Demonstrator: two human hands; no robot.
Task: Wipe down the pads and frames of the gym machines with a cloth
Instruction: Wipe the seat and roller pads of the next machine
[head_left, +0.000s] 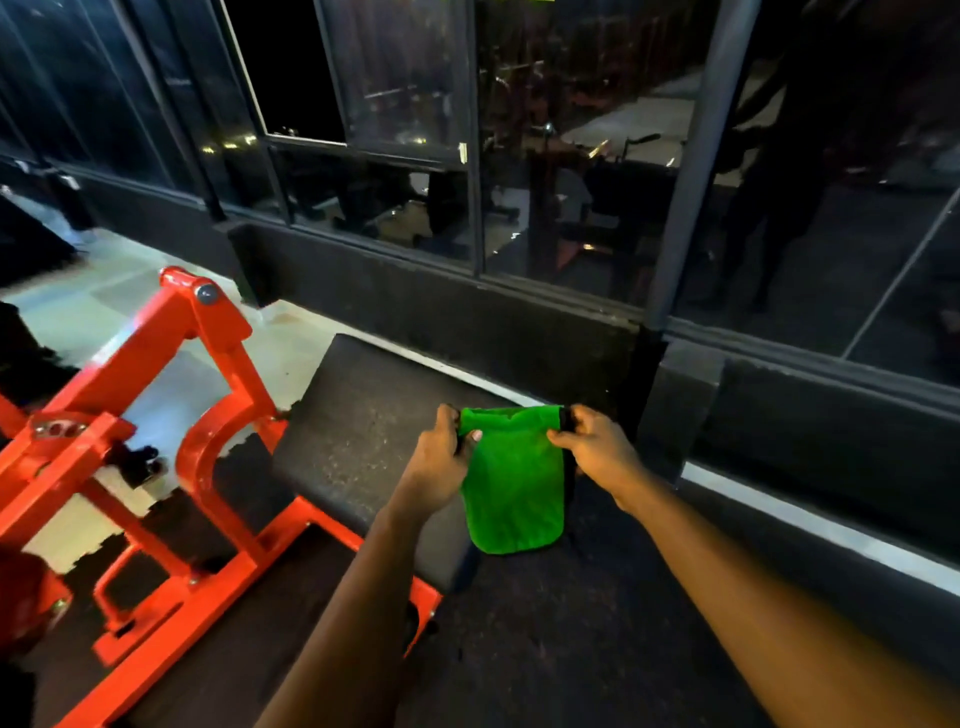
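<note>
Green cloth hangs above the black pad's near right corner, clear of its surface. Left hand and right hand each pinch a top corner. Wiping apparently not begun here; pad and orange frame, left of pad, outstanding.

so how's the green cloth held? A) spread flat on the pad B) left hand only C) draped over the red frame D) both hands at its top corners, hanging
D: left hand and right hand each pinch a top corner of the cloth, which hangs free in front of the pad.
</note>
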